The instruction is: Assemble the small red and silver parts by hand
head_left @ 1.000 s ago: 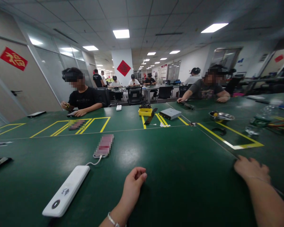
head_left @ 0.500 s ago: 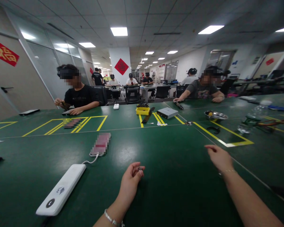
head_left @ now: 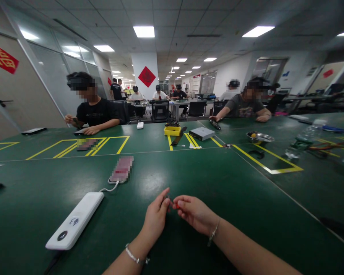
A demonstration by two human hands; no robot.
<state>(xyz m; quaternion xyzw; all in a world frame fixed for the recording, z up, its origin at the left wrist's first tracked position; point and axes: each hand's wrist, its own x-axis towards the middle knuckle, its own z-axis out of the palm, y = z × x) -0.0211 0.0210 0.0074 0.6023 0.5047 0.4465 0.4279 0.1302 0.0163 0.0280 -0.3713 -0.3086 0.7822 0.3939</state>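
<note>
My left hand [head_left: 155, 217] is over the near middle of the green table [head_left: 223, 179], thumb and fingers pinched on a small shiny piece whose kind I cannot tell. Close to its right, my right hand [head_left: 195, 214] pinches a small red-orange piece [head_left: 177, 206], mostly hidden by the fingertips. The two sets of fingertips almost meet; whether the pieces touch is too small to tell. To the left lies a white power bank [head_left: 78, 217], joined by a short white cable [head_left: 111, 188] to a phone [head_left: 121, 170] with a blurred screen.
Across the table stand a yellow tray [head_left: 172, 131], a grey box [head_left: 202, 133] and a metal bowl [head_left: 265, 139]. A plastic bottle [head_left: 304, 139] is at the right. Yellow tape [head_left: 286, 169] marks areas. Two people [head_left: 94, 110] sit opposite; others work farther back.
My right hand has swung in from the right, over the table, to beside my left hand, and now shows a red-orange piece. My left hand's fingers have shifted slightly around the shiny piece.
</note>
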